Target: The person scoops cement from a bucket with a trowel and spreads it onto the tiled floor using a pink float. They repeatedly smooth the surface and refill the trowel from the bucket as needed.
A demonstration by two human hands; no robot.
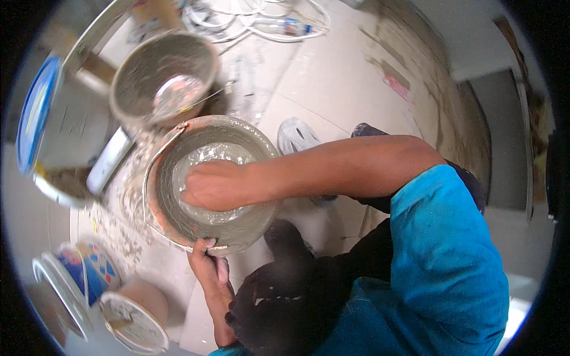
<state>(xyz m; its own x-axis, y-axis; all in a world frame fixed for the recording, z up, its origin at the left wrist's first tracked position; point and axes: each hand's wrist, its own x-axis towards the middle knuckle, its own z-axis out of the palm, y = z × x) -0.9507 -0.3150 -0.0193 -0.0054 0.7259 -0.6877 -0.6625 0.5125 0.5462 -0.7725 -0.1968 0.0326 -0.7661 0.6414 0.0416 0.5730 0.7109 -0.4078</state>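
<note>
A round orange bucket (155,196), coated in grey mortar, stands on the floor in front of me. Its wire handle (146,204) lies down along the left side. Wet, shiny grey mix (217,151) covers the bottom. My right hand (217,185) reaches down inside the bucket with its fingers curled. Whatever those fingers hold, if anything, is hidden beneath the hand. At the near rim, my left hand (209,261) grips the bucket's edge, thumb over the top.
Behind stands another mortar-stained bucket (133,71) with murky liquid inside. To the left are a blue-lidded container (71,118), a blue-and-white pail (98,270) and a smaller bucket (142,302). Coiled white hose (228,37) and a plastic bottle (291,26) lie at the back. Spilled mortar (133,222) dots the tiles.
</note>
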